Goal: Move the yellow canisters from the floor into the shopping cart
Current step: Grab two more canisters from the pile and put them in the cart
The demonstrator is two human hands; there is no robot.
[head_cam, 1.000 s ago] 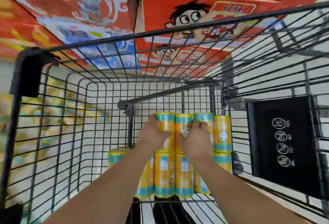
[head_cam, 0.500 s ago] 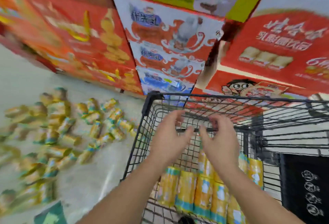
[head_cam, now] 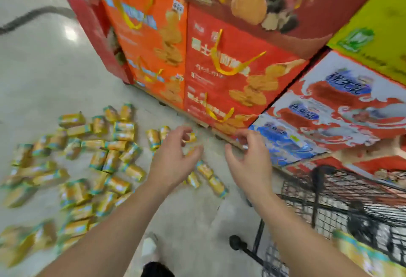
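Head cam: both bare hands are stretched out over the pale glossy floor (head_cam: 39, 74), empty. The left hand (head_cam: 173, 160) has its fingers loosely curled and spread, the right hand (head_cam: 248, 164) likewise. A big scatter of yellow canisters with teal ends (head_cam: 109, 160) lies on its sides on the floor, left of and under the hands. The black wire shopping cart (head_cam: 342, 206) sits lower right, one blurry yellow canister (head_cam: 360, 252) inside. Stacked orange and red cardboard boxes (head_cam: 219, 67) behind.

Glossy polished stone floor (head_cam: 44, 74) (a light glares off it), black metal wire cart (head_cam: 342, 199), shiny printed wrappers on yellow canisters (head_cam: 123, 131)
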